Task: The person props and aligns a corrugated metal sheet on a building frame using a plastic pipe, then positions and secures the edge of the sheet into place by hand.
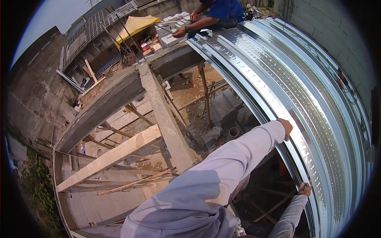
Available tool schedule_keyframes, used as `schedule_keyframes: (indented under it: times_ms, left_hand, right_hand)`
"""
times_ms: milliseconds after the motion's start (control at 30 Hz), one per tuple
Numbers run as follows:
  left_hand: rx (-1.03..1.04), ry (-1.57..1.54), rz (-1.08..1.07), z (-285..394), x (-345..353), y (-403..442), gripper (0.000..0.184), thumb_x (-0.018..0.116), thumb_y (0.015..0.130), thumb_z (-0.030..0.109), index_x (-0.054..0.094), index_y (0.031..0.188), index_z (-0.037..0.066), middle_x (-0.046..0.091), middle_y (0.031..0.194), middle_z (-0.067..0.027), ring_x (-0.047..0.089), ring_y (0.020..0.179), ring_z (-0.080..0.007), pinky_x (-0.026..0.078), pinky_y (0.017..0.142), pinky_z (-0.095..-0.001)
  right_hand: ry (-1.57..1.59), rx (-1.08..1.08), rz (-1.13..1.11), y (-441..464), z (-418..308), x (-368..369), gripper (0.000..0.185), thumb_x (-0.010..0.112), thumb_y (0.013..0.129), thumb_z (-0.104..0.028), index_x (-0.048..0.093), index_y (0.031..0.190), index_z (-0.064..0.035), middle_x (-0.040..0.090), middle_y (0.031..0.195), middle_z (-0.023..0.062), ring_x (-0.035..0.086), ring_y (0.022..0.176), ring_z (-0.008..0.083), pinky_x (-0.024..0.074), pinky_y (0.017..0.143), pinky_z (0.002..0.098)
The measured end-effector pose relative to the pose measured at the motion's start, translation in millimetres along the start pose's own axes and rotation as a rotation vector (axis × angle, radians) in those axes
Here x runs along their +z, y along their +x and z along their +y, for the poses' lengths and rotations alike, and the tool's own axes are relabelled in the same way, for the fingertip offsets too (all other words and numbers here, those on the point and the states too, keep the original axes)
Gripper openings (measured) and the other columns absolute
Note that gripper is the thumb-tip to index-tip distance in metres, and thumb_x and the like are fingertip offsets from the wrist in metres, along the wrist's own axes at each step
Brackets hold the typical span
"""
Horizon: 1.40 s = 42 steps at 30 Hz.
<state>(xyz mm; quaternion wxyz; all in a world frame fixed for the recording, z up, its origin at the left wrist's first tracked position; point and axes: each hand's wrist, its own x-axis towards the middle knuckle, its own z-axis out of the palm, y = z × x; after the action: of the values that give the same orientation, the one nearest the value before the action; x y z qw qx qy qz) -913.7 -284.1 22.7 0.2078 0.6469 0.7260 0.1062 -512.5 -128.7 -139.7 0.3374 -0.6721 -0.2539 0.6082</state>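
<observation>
Ribbed, dimpled galvanised metal decking sheets [274,93] curve down the right side of the head view, an effect of the wide lens. My left hand [285,129], at the end of a long pale grey sleeve, lies on the near sheet with its fingers bent down around a raised rib; the fingertips are hidden. Lower down, my right hand [304,189] pinches the near edge of the same sheet, fingers closed.
A concrete beam [162,115] and a crossbeam [111,156] span an open drop with timber props below. A person in blue [222,12] sits at the sheets' far end. A block wall [337,43] borders the right; a yellow canopy [137,28] stands beyond.
</observation>
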Motion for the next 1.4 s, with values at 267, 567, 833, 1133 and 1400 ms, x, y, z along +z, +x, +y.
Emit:
schedule_keyframes:
  times_ms: [267,567,833,1133,1400]
  left_hand:
    - [-0.002,0.008,0.009,-2,2,3,0.028,0.06,0.059,0.03,0.062,0.072,0.005,0.06,0.073,-0.011,0.058,0.07,-0.0265,0.047,0.06,-0.035]
    - [-0.016,-0.02,-0.022,-4,0,4,0.025,0.062,0.058,0.028,0.062,0.071,0.006,0.06,0.071,-0.0125,0.059,0.069,-0.0279,0.047,0.059,-0.0372]
    - [-0.031,-0.026,0.004,-5,6,10,0.025,0.062,0.053,0.025,0.062,0.069,0.005,0.06,0.069,-0.0132,0.058,0.067,-0.028,0.047,0.056,-0.0367]
    - [-0.014,0.008,-0.04,-6,1,9,0.026,0.062,0.054,0.027,0.062,0.07,0.006,0.06,0.069,-0.0113,0.059,0.066,-0.027,0.046,0.054,-0.036]
    - [-0.025,0.002,-0.025,-4,0,2,0.03,0.064,0.059,0.031,0.062,0.075,0.005,0.061,0.073,-0.0122,0.059,0.07,-0.0278,0.047,0.058,-0.0371]
  right_hand:
    - [-0.005,-0.03,-0.095,28,5,-15,0.028,0.04,0.081,-0.027,0.047,0.087,-0.0003,0.054,0.088,0.0113,0.055,0.074,0.0157,0.0395,0.054,0.0188]
    - [0.056,-0.062,-0.072,35,8,-9,0.026,0.04,0.082,-0.028,0.049,0.084,-0.0034,0.056,0.084,0.0103,0.057,0.066,0.0125,0.0433,0.042,0.0144]
    - [-0.071,-0.037,-0.106,19,0,-11,0.033,0.037,0.083,-0.029,0.049,0.091,0.0008,0.052,0.092,0.0091,0.054,0.073,0.012,0.0457,0.049,0.0141]
    - [0.024,-0.106,-0.081,30,6,-12,0.023,0.04,0.083,-0.023,0.047,0.079,-0.0023,0.055,0.069,0.008,0.057,0.059,0.0149,0.0494,0.049,0.0189]
    - [0.025,-0.105,-0.064,16,3,-7,0.021,0.041,0.083,-0.021,0.046,0.085,-0.0005,0.051,0.081,0.0103,0.056,0.073,0.017,0.0505,0.059,0.0206]
